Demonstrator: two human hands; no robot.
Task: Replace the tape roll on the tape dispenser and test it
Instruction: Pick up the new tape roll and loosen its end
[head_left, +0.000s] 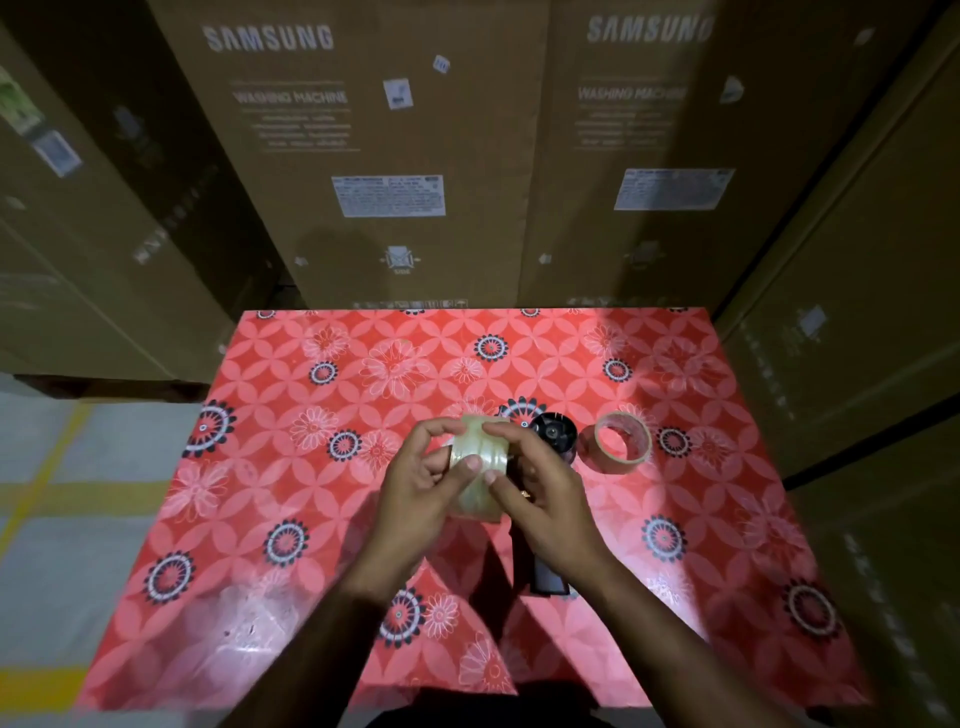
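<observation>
Both hands, left hand (415, 480) and right hand (545, 499), gripping the clear tape roll (480, 467) above the desk (291, 519), tape dispenser (553, 441) at two o'clock nearer the right, handle toward six.

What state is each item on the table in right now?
Full clear tape roll: lifted, gripped by both hands.
Left hand: closed on that roll.
Right hand: closed on that roll.
Black tape dispenser: lying on the table, spindle bare.
Nearly spent cardboard-core tape roll: resting beside the dispenser.
</observation>
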